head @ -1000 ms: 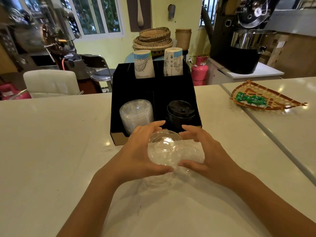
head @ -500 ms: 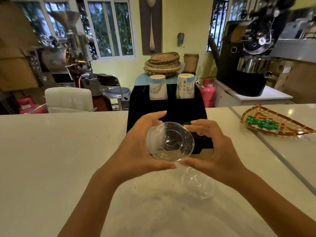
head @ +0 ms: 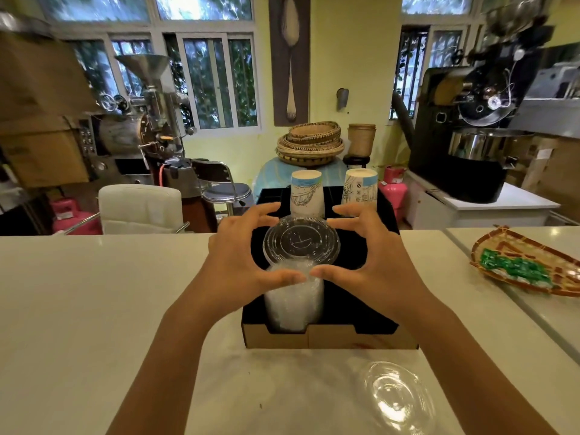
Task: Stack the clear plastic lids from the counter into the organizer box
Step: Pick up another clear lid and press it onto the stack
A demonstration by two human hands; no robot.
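A clear plastic lid [head: 301,241] is held level between my left hand [head: 241,255] and my right hand [head: 373,255], fingertips on its rim. It hovers just above the stack of clear lids [head: 293,301] in the front left compartment of the black organizer box [head: 329,335]. Another clear lid [head: 397,395] lies on the white counter in front of the box, to the right. Two paper cup stacks [head: 307,191] stand upside down in the box's rear compartments. My right hand hides the front right compartment.
A woven tray with green packets [head: 527,265] sits on the counter at the right, past a seam in the counter. Behind the counter are a white chair [head: 141,208], a stool, coffee roasting machines and stacked baskets.
Both hands lifted the clear lid off the counter and carried it forward over the lid stack in the box. The camera tilted up, and one lid stayed behind on the counter.
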